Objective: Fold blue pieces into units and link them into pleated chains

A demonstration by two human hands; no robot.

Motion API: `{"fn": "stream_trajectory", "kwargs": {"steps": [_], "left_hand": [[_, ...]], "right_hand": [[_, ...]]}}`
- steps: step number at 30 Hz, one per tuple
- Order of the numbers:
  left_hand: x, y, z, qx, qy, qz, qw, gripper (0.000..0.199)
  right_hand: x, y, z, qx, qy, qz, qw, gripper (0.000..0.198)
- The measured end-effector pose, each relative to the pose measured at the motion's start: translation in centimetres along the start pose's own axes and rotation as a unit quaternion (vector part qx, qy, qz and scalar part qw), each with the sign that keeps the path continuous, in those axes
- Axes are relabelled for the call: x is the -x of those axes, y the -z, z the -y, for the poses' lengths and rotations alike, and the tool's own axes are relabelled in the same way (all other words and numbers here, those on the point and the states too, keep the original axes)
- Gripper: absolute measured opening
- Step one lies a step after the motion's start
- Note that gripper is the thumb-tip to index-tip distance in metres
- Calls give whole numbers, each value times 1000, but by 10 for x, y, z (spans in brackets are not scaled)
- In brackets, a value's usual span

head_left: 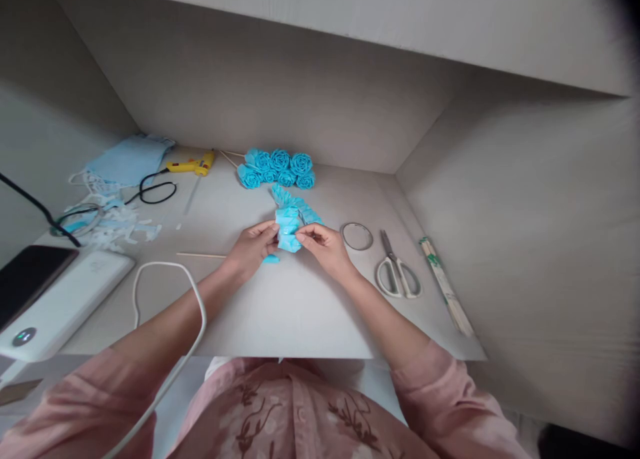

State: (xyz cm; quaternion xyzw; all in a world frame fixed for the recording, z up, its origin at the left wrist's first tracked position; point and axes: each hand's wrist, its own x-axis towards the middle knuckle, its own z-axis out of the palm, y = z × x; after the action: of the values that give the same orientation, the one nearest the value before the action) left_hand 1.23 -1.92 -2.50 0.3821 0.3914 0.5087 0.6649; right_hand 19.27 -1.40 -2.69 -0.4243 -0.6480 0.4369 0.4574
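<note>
A pleated strip of light blue material [288, 223] is pinched between both hands above the table. My left hand [253, 247] is closed on its left edge, and my right hand [325, 244] grips its lower right side. The strip's far part trails away over the tabletop behind my fingers. A thin wooden stick [200, 254] lies left of my left hand, its right end hidden behind that hand. Just below the strip rests a small blue scrap [271, 259]. Beyond it sits a cluster of blue rosettes [280, 168], some on sticks.
Scissors [397, 272], a metal ring [357, 236] and a bundle of sticks [446, 286] lie at the right. At the left are a yellow glue gun [193, 164], face masks [127, 160], white scraps [125, 226], a power bank [75, 299] and a phone [33, 276]. A white cable [200, 299] loops over my left forearm.
</note>
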Motion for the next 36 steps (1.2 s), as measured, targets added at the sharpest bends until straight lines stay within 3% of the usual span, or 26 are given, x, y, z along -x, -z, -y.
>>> {"fn": "stream_trajectory", "kwargs": {"steps": [19,24,36], "left_hand": [[2,-5,-4,51,18,23,998,32],[3,-6,-5,21,22,45,999,35],[3,-4,-3,34,39,-9,999,25]], "right_hand": [[-1,-3,0,49,5,-38,998,15],[-1,-4,1,44,-8,-52,998,14],[2,-7,2,75,13,-42,996,12]]}}
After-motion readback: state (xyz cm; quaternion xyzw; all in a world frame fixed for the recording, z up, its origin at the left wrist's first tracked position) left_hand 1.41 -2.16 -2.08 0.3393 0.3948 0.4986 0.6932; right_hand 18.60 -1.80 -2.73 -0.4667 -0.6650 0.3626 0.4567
